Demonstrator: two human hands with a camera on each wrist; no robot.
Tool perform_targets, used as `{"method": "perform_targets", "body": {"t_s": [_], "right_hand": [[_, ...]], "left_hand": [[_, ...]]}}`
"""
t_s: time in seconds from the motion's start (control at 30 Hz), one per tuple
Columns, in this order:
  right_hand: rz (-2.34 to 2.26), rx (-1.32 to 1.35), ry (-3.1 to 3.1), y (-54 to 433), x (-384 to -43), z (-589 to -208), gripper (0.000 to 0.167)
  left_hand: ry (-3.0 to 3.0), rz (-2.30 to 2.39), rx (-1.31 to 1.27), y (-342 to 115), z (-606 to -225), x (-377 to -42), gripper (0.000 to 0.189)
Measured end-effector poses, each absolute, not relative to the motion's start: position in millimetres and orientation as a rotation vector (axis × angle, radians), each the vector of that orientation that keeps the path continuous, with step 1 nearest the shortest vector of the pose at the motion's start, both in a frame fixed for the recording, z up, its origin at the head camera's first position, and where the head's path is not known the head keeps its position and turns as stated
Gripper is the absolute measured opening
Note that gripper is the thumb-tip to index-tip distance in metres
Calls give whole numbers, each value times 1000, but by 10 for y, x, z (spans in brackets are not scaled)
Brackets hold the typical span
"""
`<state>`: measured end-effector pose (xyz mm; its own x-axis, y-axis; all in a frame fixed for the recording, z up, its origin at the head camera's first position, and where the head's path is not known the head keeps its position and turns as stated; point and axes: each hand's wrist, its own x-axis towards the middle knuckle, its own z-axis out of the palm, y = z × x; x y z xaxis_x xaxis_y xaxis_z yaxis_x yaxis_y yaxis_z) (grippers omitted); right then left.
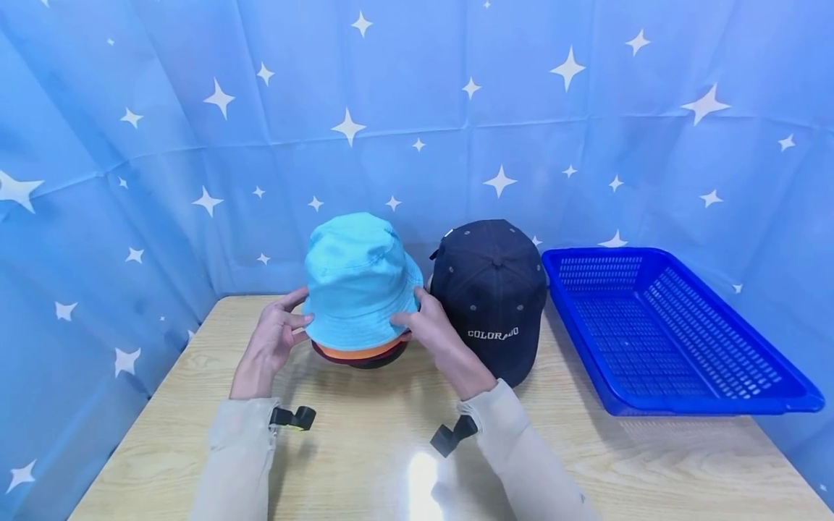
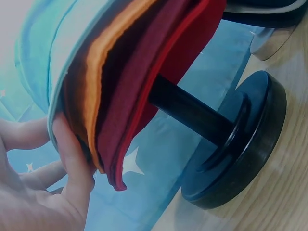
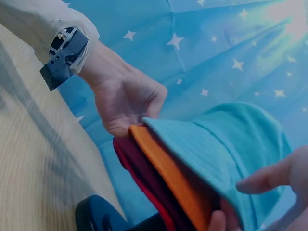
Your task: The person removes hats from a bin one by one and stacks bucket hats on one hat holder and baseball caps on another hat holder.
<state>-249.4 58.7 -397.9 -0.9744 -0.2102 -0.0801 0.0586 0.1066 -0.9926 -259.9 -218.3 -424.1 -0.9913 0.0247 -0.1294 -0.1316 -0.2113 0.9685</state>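
Observation:
A light-blue bucket hat [image 1: 355,268] sits on top of a nested stack, its brim held at both sides. My left hand [image 1: 274,333] pinches the left of that brim, thumb on one face and fingers on the other. On the opposite side, my right hand [image 1: 433,325] grips the brim with the thumb above and fingertips beneath. Below the blue brim show an orange hat [image 2: 94,72], a maroon one [image 2: 127,106] and a bright red brim [image 2: 192,43]. A black stand [image 2: 236,149] with a round base carries the stack.
Right of the stack is a dark baseball cap [image 1: 491,282] lettered COLORADO, close to my right forearm. A blue plastic basket [image 1: 589,354] stands farther right on the wooden table [image 1: 365,470]. A blue star-patterned curtain [image 1: 417,87] hangs behind.

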Motion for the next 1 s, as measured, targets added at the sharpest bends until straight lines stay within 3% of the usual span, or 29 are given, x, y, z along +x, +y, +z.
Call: {"method": "perform_targets", "body": {"t_s": [0.2, 0.37, 0.5, 0.63, 1.0], "right_hand": [[-1699, -281, 2283, 685, -2364, -3823, 85], [-1477, -526, 2548, 849, -2109, -3526, 72], [-1720, -740, 2478, 1013, -1883, -3328, 56], [-1982, -885, 2437, 1268, -1794, -3264, 52], [-2259, -686, 2682, 2086, -1859, -3297, 38]], "left_hand": [[2032, 2307, -219, -2195, -4196, -2557, 68], [2273, 2187, -341, -2238, -4128, -2507, 61], [2433, 2116, -382, -2274, -4101, -2475, 63], [2612, 2013, -376, -2386, -4050, -2483, 65], [2866, 1600, -349, -2822, -4035, -2596, 60]]}}
